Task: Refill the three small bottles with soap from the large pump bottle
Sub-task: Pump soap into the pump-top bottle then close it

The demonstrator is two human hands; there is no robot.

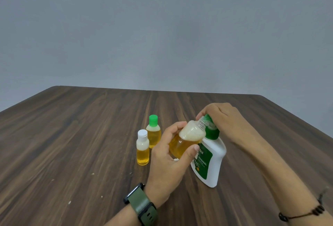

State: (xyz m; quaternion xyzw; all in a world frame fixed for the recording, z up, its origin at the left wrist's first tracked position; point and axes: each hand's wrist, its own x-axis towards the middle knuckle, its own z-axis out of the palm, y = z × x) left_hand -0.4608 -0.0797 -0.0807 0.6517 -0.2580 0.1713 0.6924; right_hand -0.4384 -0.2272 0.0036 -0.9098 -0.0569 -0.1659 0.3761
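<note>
While its open threaded neck pointed up and to the right, the uncapped small bottle (187, 139) lay tilted in the lower centre of the frame, its long axis running from lower left to upper right, amber soap in its lower part and pale foam crowding the shoulder. The left hand (169, 157) gripped it around the body, thumb on the near side and fingers behind. Its mouth sat right against the green pump head of the large pump bottle (210, 157), which leaned to the left on the table (72, 135) just right of centre. The right hand (221, 117) was curled over the pump top, gripping it from above; the nozzle itself was hidden under those fingers, so whether it reached inside the neck could not be told. By my judgement the next press depended on mouth and nozzle staying lined up. Left of centre stood two capped bottles, touching or nearly so: the white-capped bottle (142, 148) nearer, the green-capped bottle (153, 132) behind, both holding amber soap.
</note>
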